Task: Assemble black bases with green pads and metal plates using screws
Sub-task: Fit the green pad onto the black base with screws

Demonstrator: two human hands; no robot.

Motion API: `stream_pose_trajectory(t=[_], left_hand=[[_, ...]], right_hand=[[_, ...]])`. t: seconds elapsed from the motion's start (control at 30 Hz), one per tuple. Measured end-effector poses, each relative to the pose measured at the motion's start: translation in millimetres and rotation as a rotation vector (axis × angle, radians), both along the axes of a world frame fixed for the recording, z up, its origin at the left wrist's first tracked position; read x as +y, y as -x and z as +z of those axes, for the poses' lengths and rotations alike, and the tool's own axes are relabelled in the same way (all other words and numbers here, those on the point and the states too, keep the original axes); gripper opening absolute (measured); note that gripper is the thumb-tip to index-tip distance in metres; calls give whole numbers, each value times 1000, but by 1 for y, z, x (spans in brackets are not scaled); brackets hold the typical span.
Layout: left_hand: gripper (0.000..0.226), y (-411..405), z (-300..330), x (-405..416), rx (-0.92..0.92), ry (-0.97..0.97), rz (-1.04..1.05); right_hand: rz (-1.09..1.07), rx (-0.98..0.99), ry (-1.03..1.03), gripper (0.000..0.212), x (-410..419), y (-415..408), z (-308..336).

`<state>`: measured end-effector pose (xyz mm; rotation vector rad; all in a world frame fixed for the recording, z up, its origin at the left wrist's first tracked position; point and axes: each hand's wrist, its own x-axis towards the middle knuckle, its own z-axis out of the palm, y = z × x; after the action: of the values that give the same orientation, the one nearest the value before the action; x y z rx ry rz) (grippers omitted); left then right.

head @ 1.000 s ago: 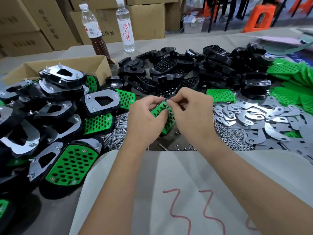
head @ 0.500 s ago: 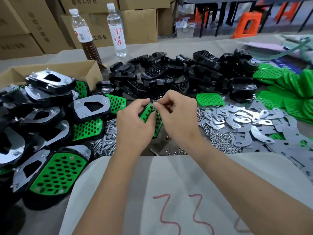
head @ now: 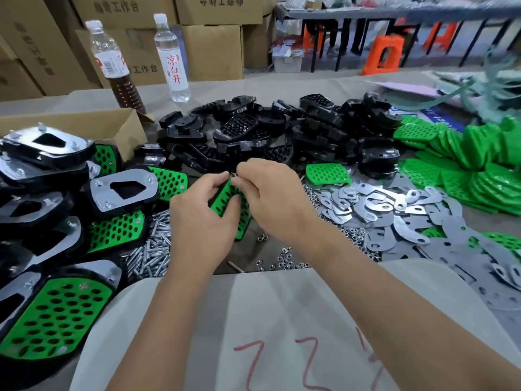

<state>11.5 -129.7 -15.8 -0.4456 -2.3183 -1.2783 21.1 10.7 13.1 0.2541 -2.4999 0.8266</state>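
My left hand (head: 203, 213) grips a black base with a green perforated pad (head: 225, 197), held up on edge over the table. My right hand (head: 270, 198) pinches something small and metallic at the part's top corner; what it is I cannot tell. Behind lies a heap of bare black bases (head: 270, 136). Loose green pads (head: 473, 165) pile up at the right, metal plates (head: 394, 210) spread at the right centre. Screws (head: 152, 249) lie in a heap left of my hands, small nuts (head: 284, 259) just below them.
Finished assemblies (head: 64, 235) stack up at the left beside a cardboard box (head: 84, 125). Two bottles (head: 172, 57) stand at the back left before stacked cartons. A white cloth with red marks (head: 282, 334) covers the near table edge. Orange stools stand far behind.
Both hands stay together on the same part, the right hand's fingers working at its top corner. The camera has tilted up a little, so everything sits lower in view.
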Motion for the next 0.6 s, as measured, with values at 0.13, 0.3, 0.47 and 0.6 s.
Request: stream_pose_trajectory(t=[0.13, 0.3, 0.47, 0.6], left_hand=[[37, -3, 2, 5, -14, -22, -9], [34, -5, 3, -1, 9, 1, -21], [37, -3, 4, 4, -8, 56, -92], [39, -4, 4, 2, -1, 45, -71]], right_hand=[[-200, -126, 303, 45, -11, 1, -9], [-170, -42, 102, 41, -16, -8, -12], [-268, -197, 302, 45, -14, -5, -17], [-292, -343, 437, 51, -20, -1, -7]])
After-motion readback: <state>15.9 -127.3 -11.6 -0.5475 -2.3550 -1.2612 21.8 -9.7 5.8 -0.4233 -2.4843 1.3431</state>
